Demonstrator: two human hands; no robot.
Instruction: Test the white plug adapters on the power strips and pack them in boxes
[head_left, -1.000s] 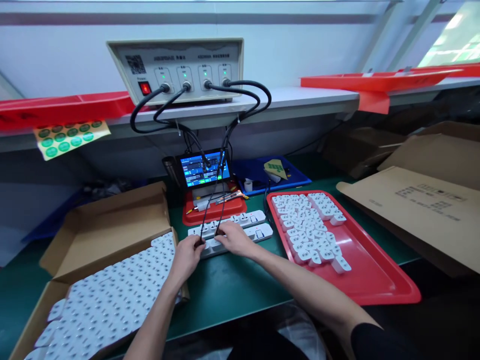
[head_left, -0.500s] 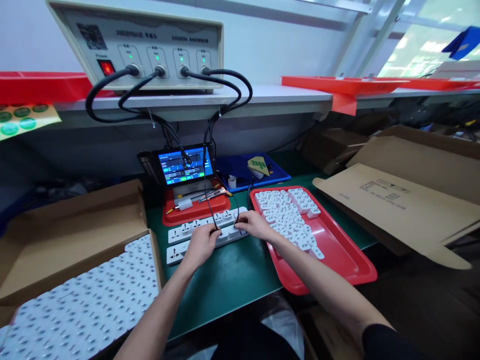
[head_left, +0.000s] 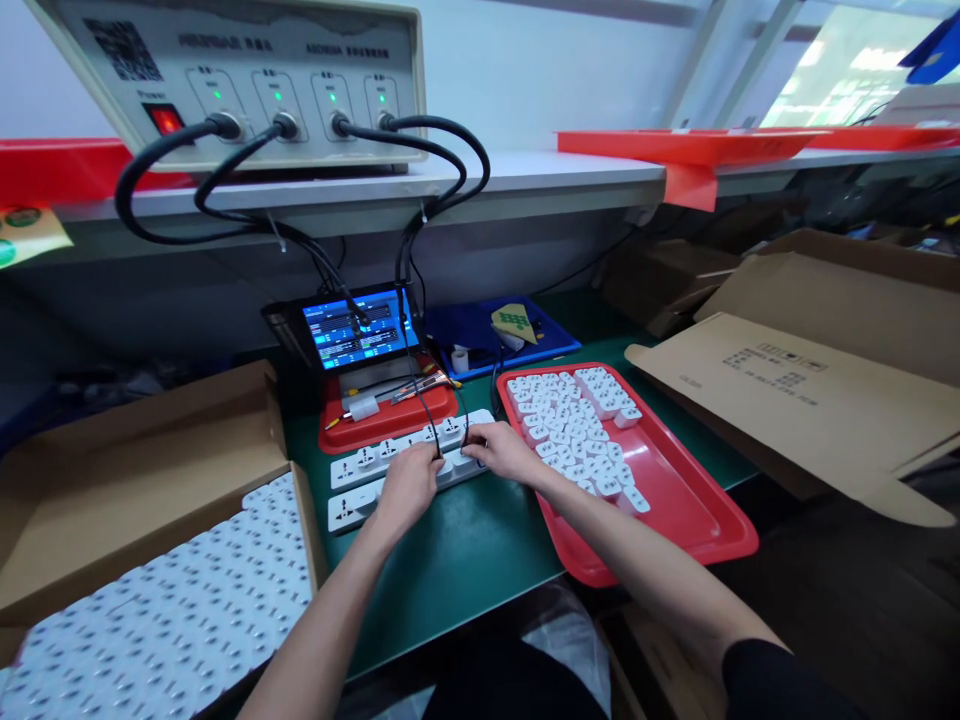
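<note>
Two white power strips lie side by side on the green bench. My left hand rests on the nearer strip, fingers curled around the end of a thin black test lead. My right hand is at the strips' right end, fingers pinched on a second black lead. Both leads run up past the small lit screen towards the beige tester box on the shelf.
A red tray holding several white socket modules sits right of my right hand. An open cardboard box of white socket parts is at the left. A small red tray, a blue tray and flat cardboard lie behind and right.
Both hands have slid rightward along the power strips with the leads, from the left end to the right half. My head has turned right and dipped, so the view shifted.
</note>
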